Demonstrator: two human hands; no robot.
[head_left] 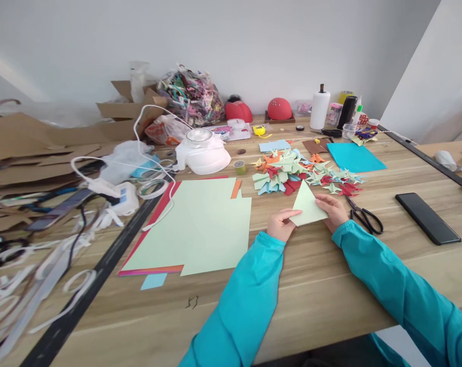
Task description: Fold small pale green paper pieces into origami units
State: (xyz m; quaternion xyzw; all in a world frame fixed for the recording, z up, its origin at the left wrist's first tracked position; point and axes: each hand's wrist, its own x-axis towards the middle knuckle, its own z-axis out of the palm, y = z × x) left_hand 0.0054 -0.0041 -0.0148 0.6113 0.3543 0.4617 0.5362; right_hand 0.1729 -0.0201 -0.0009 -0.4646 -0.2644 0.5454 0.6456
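Observation:
Between both hands is a pale green piece of paper (308, 205), folded to a triangular shape with its point facing away from me. My left hand (281, 224) pinches its lower left corner, thumb on top. At its right edge, my right hand (332, 210) grips the paper with closed fingers. Just beyond lies a heap of folded paper cranes (288, 165) in green, red, orange and blue. Black-handled scissors (366, 219) rest beside my right hand. Left of my hands, large pale green paper sheets (200, 224) lie over red and orange ones.
A black phone (428, 218) lies at the right. Behind the cranes are a turquoise sheet (355, 156), a yellow tape measure (259, 131) and a white bottle (320, 109). Cables, a power strip (126, 199) and flattened cardboard (28, 148) crowd the left side.

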